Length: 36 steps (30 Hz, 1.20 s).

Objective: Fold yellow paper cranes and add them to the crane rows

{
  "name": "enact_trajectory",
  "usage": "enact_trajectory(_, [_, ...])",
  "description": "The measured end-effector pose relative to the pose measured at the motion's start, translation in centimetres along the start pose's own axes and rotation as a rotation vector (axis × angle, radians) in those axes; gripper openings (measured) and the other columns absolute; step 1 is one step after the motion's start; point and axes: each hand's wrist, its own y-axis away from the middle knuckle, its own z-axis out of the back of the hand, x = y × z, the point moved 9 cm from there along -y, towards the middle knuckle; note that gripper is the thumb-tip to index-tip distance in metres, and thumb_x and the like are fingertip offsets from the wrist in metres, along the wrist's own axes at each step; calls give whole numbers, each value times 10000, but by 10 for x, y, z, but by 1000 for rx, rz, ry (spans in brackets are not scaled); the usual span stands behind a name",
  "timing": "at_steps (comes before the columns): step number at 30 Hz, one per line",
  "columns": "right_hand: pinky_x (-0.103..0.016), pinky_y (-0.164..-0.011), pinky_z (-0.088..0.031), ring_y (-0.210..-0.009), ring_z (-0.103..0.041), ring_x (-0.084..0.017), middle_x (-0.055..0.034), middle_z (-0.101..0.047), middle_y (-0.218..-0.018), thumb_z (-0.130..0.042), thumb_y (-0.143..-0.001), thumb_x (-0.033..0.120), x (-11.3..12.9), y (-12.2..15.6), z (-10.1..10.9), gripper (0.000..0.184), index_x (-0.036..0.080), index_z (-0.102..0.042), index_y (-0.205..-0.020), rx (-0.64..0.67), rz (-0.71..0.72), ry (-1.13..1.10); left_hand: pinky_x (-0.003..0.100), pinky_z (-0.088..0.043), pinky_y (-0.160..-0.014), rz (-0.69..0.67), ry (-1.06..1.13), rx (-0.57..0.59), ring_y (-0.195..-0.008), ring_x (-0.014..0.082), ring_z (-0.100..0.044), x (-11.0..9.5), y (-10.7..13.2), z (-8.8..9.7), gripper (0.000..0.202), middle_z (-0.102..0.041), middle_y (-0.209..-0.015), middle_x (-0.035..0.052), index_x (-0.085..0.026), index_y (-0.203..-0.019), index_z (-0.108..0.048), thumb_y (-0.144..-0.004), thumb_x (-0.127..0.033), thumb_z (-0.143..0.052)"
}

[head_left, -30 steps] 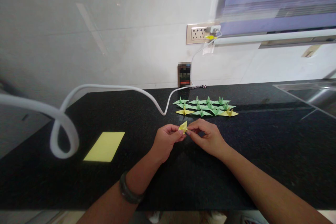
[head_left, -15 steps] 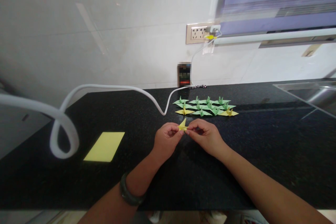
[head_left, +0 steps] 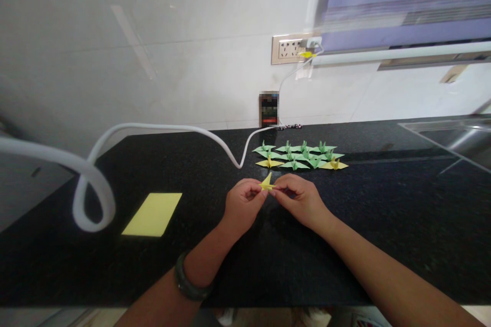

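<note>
1. I see the left hand (head_left: pixel 241 204) and the right hand (head_left: pixel 303 199) meeting fingertip to fingertip over the black counter (head_left: pixel 383 204), near its middle.
2. Between them is a small yellow crane (head_left: pixel 266 183). It is folded, and 1 pointed tip sticks up above the fingers.
3. The left hand pinches the crane's left end, with thumb and forefinger pressed together on the paper and the other fingers curled in.
4. The right hand pinches the right end the same way, knuckles up and fingers bunched on the fold.
5. I cannot tell whether the crane touches the counter or is held just above it.
6. Just beyond the hands a flock (head_left: pixel 303 156) of finished birds lies in close rows. Most are green, with 2 yellow ones at the ends of the near row.
7. A flat yellow sheet (head_left: pixel 153 213) lies on the counter well to the left of the left hand.
8. A white cable (head_left: pixel 92 184) loops near that sheet and runs across the counter, passing just left of the flock.
9. On the wall behind I see a socket (head_left: pixel 289 49), and below it a blurred device (head_left: pixel 269 109) leans upright at the counter's back edge.
10. A dark band (head_left: pixel 187 281) circles the left wrist.
11. At the far right is a steel sink (head_left: pixel 452 135), well apart from both hands.
</note>
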Motion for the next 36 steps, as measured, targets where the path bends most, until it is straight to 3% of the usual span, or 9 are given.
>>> enact_trajectory(8, [-228, -490, -411, -563, -507, -117, -17, -566, -685, -574, -698, 259, -14, 4, -1, 127, 198, -571, -809, -34, -106, -14, 228, -436, -634, -19, -17, -3, -721, 139, -542, -3, 0, 0, 60, -571, -832, 51, -174, -640, -627, -633, -231, -609])
enact_trajectory(20, [-223, -530, -388, -594, -512, -116, -20, -585, -679, -526, -731, 205, -5, 2, -3, 82, 174, -591, -770, 3, -43, 89, 239, -458, -640, -105, -119, 7, -731, 135, -554, -5, 0, -2, 74, -561, -829, 55, -150, -656, -597, -666, -223, -581])
enact_trajectory(26, [-229, -559, -384, -607, -512, -121, -15, -570, -657, -494, -749, 184, -2, 3, -3, 90, 172, -580, -726, 11, -22, 131, 236, -461, -645, -86, -97, 2, -730, 134, -561, -4, 2, -2, 83, -575, -832, 55, -153, -644, -602, -654, -236, -594])
enact_trajectory(28, [-235, -570, -387, -609, -511, -124, -16, -566, -651, -490, -755, 200, -2, 3, -3, 99, 170, -573, -708, 14, -29, 127, 239, -461, -647, -22, -44, 12, -720, 136, -567, 0, 3, -3, 100, -590, -827, 54, -150, -650, -605, -637, -248, -612])
enact_trajectory(33, [-219, -494, -403, -519, -515, -106, -15, -574, -640, -385, -819, 318, -26, 5, -5, 251, 161, -562, -736, 19, -242, -54, 243, -473, -594, 362, 298, 73, -585, 115, -584, 29, 5, -13, 185, -622, -629, 23, -126, -712, -585, -620, -278, -636])
enact_trajectory(36, [-208, -452, -395, -470, -501, -92, -17, -580, -654, -385, -811, 367, -36, 6, -5, 287, 155, -559, -727, 10, -308, -100, 220, -468, -589, 444, 438, 74, -579, 98, -585, 34, 5, -15, 182, -617, -617, 18, -111, -685, -569, -619, -262, -646])
